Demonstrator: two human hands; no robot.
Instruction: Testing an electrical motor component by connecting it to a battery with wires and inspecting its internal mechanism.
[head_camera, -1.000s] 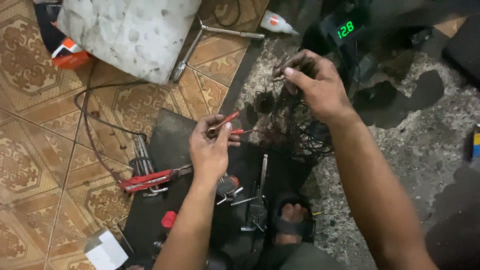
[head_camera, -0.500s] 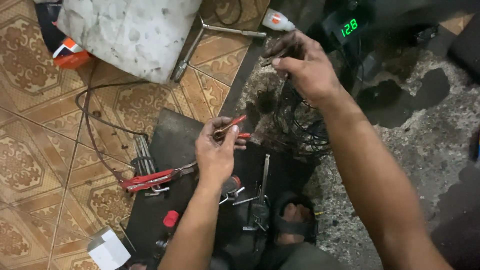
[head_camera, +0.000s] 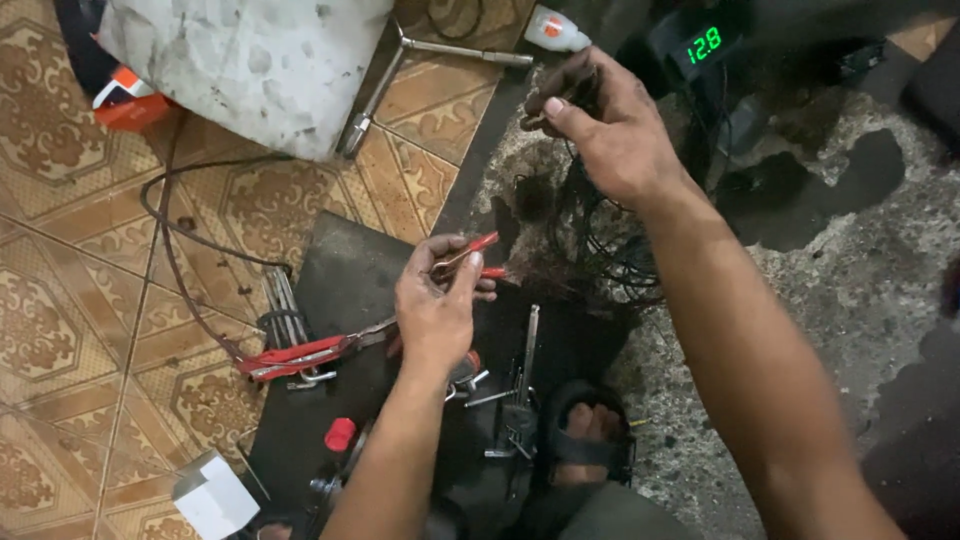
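A small dark display (head_camera: 703, 42) with glowing green digits sits at the top. Well left of the display lies an orange-and-white package (head_camera: 122, 98); far below-left of it, 1 white box (head_camera: 212, 497).

The right hand (head_camera: 610, 130) closes over dark wires (head_camera: 590, 215), so what its fingers pinch cannot be made out. The left hand (head_camera: 435, 310) covers most of the red-handled tool (head_camera: 478, 245); its working end is hidden. The white bottle (head_camera: 555, 28) and the grey slab (head_camera: 240, 60) are cut off by the top edge. The white box (head_camera: 212, 497) runs off the bottom edge.
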